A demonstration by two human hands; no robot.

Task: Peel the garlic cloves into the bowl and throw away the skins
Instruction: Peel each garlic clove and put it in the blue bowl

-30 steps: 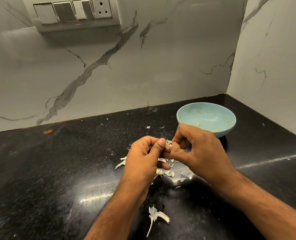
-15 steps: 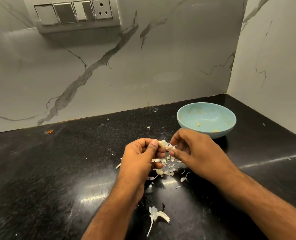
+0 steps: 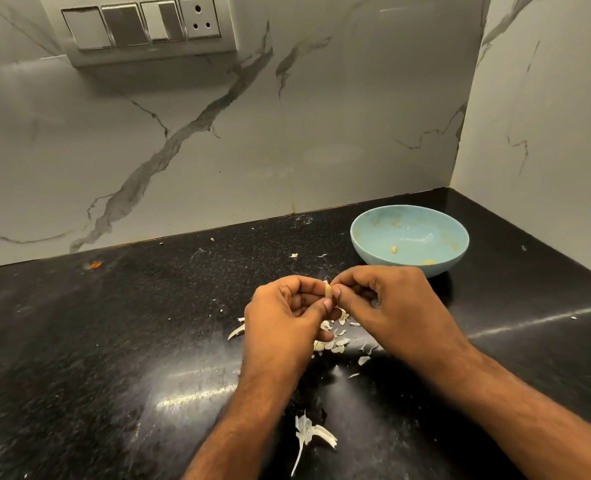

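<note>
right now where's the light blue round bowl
In the head view, the light blue round bowl sits on the black countertop at the right, near the wall corner, just beyond the right hand.

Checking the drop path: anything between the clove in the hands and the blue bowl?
Nothing visible. The garlic clove is pinched between the left hand and right hand, and the bowl sits just behind the right hand, open-topped. Only loose skins lie on the counter below the hands, not in the path.

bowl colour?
Light blue bowl, with yellowish bits inside; shows best in the head view, the only one.
</note>
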